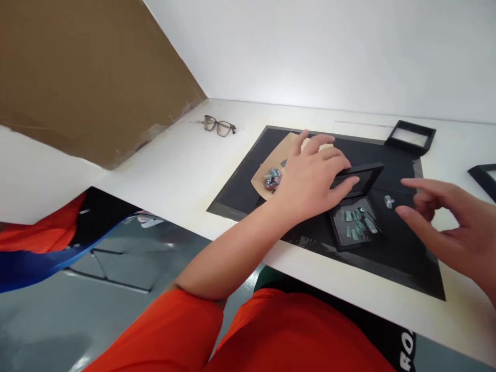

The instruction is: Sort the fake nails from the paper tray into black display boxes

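Observation:
My left hand (312,178) is palm down with fingers spread, over the right part of a tan tray (263,173) and beside the raised lid (370,178) of a small black case. Its thumb overlaps the lid; whether it touches, I cannot tell. Inside the open case (339,235) lie several green false nails (358,227). A pile of shiny false nails (272,179) sits in the tray, partly hidden by my hand. On the right, my right hand (453,219) has thumb and forefinger apart with nothing between them. A small clear piece (388,201) lies left of its fingertips.
A black mat (406,268) lies under the case and tray on the white table (166,165). Eyeglasses (219,126) rest at the back left. One black frame (411,137) stands at the mat's far right corner, another (486,178) at the right edge. A person's orange clothing (42,232) shows at left.

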`<state>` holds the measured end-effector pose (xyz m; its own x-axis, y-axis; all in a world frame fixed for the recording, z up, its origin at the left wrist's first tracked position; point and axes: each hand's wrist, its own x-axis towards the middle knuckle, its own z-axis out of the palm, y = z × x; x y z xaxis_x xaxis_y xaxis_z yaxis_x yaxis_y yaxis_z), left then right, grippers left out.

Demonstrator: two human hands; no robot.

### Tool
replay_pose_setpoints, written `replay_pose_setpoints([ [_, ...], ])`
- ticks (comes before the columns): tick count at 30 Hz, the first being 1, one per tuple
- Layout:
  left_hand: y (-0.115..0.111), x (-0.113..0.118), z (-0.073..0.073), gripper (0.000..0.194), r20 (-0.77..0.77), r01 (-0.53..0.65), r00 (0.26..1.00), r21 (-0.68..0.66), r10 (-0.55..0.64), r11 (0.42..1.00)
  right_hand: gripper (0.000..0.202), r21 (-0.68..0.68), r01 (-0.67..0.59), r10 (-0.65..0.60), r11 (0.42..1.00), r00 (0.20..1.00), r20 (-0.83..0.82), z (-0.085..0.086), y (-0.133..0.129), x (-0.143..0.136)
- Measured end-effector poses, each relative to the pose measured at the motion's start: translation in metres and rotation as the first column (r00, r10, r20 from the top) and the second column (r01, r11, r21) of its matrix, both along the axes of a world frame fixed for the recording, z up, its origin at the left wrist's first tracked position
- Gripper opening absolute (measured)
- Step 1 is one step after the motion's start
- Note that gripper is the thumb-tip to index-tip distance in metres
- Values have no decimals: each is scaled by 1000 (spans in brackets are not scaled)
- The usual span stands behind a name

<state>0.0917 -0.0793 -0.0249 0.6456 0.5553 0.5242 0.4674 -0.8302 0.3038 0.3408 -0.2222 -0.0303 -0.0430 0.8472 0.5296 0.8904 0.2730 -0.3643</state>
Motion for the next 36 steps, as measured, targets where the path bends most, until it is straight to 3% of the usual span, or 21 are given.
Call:
replay_pose_setpoints([
  [4,-6,-1,2,29,-69,169,984,122,-161,978,53,40,13,-12,999,1000,-25,0,-4,-4],
  [7,-15,-3,3,34,-117,297,953,174,-280,939,61,23,-75,73,997,996,58,4,-4,-4],
  [9,-21,-3,2,38,-183,413,903,113,-390,904,54,24,-159,155,987,981,120,7,-3,-2],
  [12,-27,-1,0,55,-242,519,816,-97,-526,849,31,-22,-310,310,951,944,114,5,-2,4],
  [15,-34,2,-4,79,-299,514,773,-222,-560,828,23,-204,-405,408,891,913,-29,-4,-2,7],
  [18,-40,5,-7,90,-400,492,719,-285,-569,823,26,-351,-408,393,843,912,-117,-12,-1,6],
  [23,-44,8,-7,79,-491,456,669,-322,-558,830,51,-425,-401,375,811,915,-147,-15,2,1],
  [27,-44,11,-6,68,-524,444,660,-304,-538,843,53,-460,-387,348,799,922,-170,-15,2,-1],
  [32,-43,12,-6,49,-449,468,729,-224,-517,855,51,-457,-414,336,787,909,-246,-12,5,-4],
  [36,-38,8,-6,39,-263,477,814,-205,-518,854,63,-397,-376,273,837,916,-293,-12,7,9],
])
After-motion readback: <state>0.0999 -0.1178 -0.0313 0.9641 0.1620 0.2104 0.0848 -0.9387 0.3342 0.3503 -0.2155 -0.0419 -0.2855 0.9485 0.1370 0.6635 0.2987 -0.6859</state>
